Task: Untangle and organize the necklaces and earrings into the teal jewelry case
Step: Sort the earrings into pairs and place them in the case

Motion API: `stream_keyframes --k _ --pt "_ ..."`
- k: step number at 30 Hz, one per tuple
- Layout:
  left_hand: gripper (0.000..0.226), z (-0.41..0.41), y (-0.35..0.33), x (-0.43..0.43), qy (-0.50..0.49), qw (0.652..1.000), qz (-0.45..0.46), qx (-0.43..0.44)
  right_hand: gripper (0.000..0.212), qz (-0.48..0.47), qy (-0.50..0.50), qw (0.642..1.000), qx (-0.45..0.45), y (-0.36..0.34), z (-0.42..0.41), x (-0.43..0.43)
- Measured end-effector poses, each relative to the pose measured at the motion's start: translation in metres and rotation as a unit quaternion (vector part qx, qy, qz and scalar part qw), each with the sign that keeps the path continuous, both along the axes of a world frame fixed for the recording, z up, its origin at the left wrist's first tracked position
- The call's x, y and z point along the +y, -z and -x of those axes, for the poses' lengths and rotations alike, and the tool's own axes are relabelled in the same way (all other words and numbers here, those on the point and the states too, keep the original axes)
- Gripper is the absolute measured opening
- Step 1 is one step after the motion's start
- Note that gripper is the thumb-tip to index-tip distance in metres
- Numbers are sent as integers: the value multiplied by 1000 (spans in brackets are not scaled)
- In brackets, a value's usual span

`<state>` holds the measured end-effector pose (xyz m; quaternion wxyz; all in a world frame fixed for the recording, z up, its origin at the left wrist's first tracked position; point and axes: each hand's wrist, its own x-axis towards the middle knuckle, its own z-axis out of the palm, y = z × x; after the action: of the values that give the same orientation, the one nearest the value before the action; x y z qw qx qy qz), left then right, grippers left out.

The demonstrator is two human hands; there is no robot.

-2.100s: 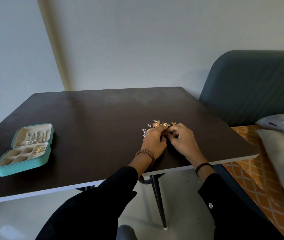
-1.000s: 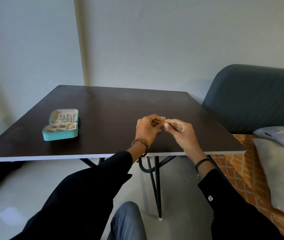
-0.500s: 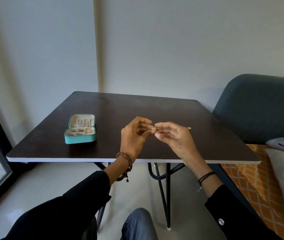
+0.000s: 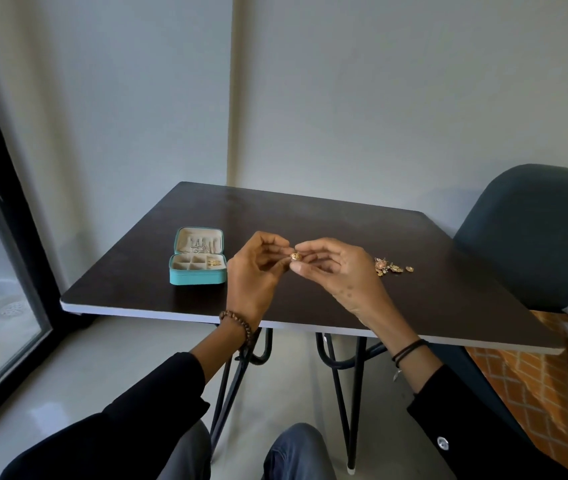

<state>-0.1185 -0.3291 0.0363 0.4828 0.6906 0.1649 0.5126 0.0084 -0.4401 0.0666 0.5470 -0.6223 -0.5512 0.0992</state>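
On the dark square bench (image 4: 310, 216), the open teal jewelry case (image 4: 197, 277) is set left of the loose gold jewellery pile (image 4: 388, 267).

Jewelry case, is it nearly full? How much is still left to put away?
Partly done: silver pieces sit in the lid of the case, and gold ones fill one compartment. In hand: the left hand and right hand pinch one small gold piece between them. Left: a little pile on the table.
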Motion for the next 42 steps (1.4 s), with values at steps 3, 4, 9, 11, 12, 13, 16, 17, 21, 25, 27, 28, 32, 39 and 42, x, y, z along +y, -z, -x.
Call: stream_keyframes --k 3,4,9,11,12,13,16,17,21,25,27,28,32,39,42 --pt "27 9 -3 9 -7 1000 -9 8 23 -18 14 998 -66 -4 7 10" --pt "27 12 -4 12 -13 1000 -12 12 21 -17 15 996 -89 -4 9 15" --pt "29 27 -5 30 -45 998 -16 30 20 -6 18 984 -175 -6 18 42" --pt "30 33 -6 37 -58 998 -17 32 20 -2 9 984 -178 -6 22 53" --pt "30 37 -5 42 -66 997 -20 33 19 1 5 985 -173 -6 24 59" --pt "30 40 -5 46 -70 997 -22 36 19 4 3 986 -168 -6 26 63" --pt "27 49 -3 58 -82 994 -41 54 16 9 5 986 -164 -4 33 76" --pt "25 51 -1 63 -91 992 -51 65 16 9 8 986 -164 -3 34 81" --pt "21 64 7 83 -182 970 -86 137 17 16 20 988 -151 5 37 95" --pt "12 79 22 101 -236 955 -39 177 17 47 12 988 -144 12 39 104" --pt "11 86 28 106 -244 950 -29 193 16 58 4 988 -146 15 40 106" --pt "10 89 32 107 -243 949 -26 199 16 61 0 987 -147 16 41 107" --pt "16 93 47 113 -198 958 -3 206 15 78 -9 983 -168 22 45 112" --pt "25 94 61 116 -161 972 12 172 15 106 -23 971 -214 34 45 126" --pt "25 96 63 119 -148 975 28 161 18 128 -22 961 -244 40 43 128"
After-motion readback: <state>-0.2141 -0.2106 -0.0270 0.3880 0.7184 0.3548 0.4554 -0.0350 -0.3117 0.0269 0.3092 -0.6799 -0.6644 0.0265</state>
